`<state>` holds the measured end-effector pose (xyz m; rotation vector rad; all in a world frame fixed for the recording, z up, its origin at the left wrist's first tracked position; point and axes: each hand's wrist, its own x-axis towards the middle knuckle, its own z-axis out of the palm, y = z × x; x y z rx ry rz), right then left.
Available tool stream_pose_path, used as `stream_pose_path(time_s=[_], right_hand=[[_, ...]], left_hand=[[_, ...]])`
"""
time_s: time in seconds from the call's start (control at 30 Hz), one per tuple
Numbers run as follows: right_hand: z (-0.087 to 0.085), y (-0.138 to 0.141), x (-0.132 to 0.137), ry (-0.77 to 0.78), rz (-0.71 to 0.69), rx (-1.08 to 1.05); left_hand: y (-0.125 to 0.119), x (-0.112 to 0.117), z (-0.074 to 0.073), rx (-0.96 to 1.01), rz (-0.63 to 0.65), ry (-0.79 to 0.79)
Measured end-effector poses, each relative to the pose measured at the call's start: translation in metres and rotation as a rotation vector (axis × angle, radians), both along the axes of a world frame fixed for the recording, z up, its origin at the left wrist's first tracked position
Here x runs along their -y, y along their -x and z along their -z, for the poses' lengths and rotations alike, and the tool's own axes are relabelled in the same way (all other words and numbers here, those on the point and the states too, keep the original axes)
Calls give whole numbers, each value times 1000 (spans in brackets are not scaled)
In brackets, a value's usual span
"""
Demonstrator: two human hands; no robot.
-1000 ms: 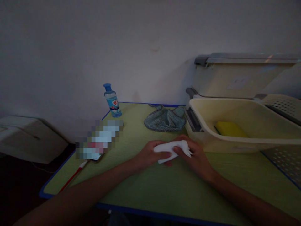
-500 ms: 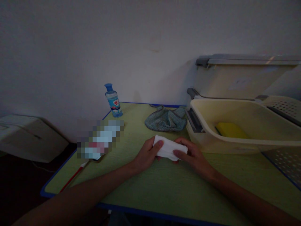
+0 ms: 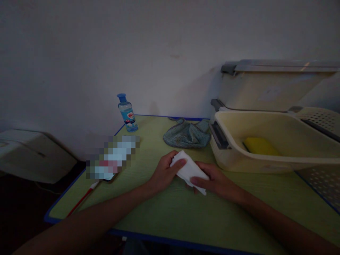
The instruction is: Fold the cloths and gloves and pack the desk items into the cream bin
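The scene is dimly lit and underexposed, with colours muted. The lower left corner is lost in near black. A soft shadow is cast on the wall [image 3: 159, 53] beside the cream bin [image 3: 265, 92]. A pixelated patch [image 3: 113, 156] is noted. Edges appear bowed and slightly soft.

Folded white tissue [image 3: 189, 170], tilted, held

Left hand [image 3: 164, 173] and right hand [image 3: 215, 180] meet, each grip pinched closed
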<state>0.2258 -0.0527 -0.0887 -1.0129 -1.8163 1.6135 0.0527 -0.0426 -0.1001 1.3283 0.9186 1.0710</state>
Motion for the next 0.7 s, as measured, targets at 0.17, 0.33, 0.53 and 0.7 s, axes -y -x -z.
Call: stream_pose_path(time_s=[0.17, 0.33, 0.53, 0.7], right_hand=[[-2, 3, 4, 26, 2, 3], [-3, 4, 5, 31, 27, 19], [-4, 5, 5, 16, 16, -23], [-2, 4, 5, 21, 54, -19]], left_hand=[[-1, 2, 1, -63, -21, -40], [-2, 4, -1, -61, -85, -40], [-1, 1, 0, -52, -42, -38], [0, -4, -3, -27, 11, 30]])
